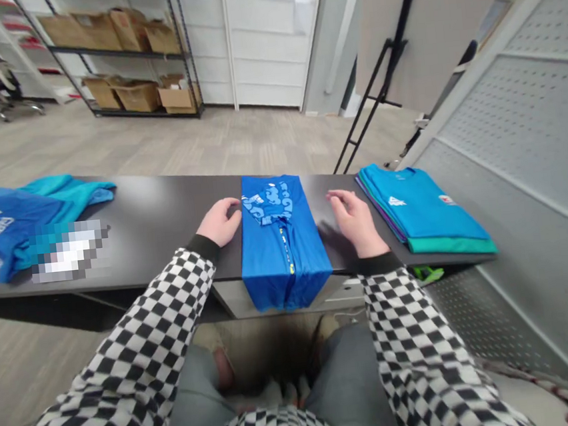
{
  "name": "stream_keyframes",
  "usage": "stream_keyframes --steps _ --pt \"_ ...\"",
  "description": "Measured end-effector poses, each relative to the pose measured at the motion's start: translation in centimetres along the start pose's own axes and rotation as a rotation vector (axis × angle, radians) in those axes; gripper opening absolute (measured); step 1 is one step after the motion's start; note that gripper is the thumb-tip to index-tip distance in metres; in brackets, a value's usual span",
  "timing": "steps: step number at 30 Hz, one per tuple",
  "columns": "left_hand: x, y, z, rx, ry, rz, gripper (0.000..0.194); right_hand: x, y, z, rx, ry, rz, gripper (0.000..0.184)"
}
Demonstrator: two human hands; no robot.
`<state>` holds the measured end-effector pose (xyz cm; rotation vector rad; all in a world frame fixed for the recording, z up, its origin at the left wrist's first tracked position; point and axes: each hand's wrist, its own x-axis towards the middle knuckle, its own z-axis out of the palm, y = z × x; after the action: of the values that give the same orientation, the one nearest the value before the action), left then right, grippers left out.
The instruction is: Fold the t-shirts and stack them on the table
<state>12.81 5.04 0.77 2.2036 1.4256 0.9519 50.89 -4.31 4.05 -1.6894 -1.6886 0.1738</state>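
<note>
A blue T-shirt point(267, 248), folded into a long narrow strip, lies in front of me on the dark table. Light-blue patterned print shows on its upper part, and its lower end hangs over the near edge. My left hand point(222, 222) is at the strip's left side, fingertips by the edge, thumb apart from the bent fingers; nothing shows in it. To the right of the strip, my right hand point(354, 216) hovers apart from the cloth, fingers loosely bent and holding nothing. A stack of folded shirts point(424, 203), bright blue on top, sits beyond my right hand.
Loose blue and teal shirts point(37, 210) lie in a heap at the left of the table point(163, 211), beside a blurred-out patch. A perforated grey panel point(521, 123) borders the right. Behind stand a shelf of cardboard boxes point(136, 93) and a black-framed board stand point(369, 111).
</note>
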Motion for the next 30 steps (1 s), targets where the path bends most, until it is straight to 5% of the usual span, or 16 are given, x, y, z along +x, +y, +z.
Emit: stream_keyframes --steps 4,6,9,11,16,19,24,30 --pt "-9.5 1.9 -1.7 -0.186 0.161 0.009 0.034 -10.1 -0.9 -2.6 0.24 0.12 0.148 0.047" --pt "-14.9 2.7 -1.6 -0.298 0.284 -0.091 0.03 -14.8 -1.2 -2.6 0.286 0.153 0.288 0.041" --pt "-21.3 3.4 0.7 -0.468 0.159 -0.301 0.033 -19.2 -1.5 -1.4 0.33 0.111 0.388 0.046" --pt "-23.4 3.4 3.1 -0.519 0.012 -0.372 0.038 -19.9 -1.6 -0.3 0.344 0.074 0.397 0.046" --pt "-22.4 2.7 7.8 -0.502 -0.12 -0.394 0.054 -18.2 -1.1 3.3 0.318 -0.065 0.431 0.051" --pt "-21.0 2.7 8.9 -0.57 -0.164 -0.386 0.051 -17.9 -0.8 5.5 0.472 -0.087 0.505 0.06" --pt "-21.0 2.4 9.6 -0.613 -0.068 -0.454 0.044 -19.0 -0.8 6.9 0.674 -0.042 0.509 0.075" --pt "-21.9 1.7 9.8 -0.692 -0.126 -0.451 0.041 -19.7 -1.2 7.0 0.618 -0.461 0.407 0.067"
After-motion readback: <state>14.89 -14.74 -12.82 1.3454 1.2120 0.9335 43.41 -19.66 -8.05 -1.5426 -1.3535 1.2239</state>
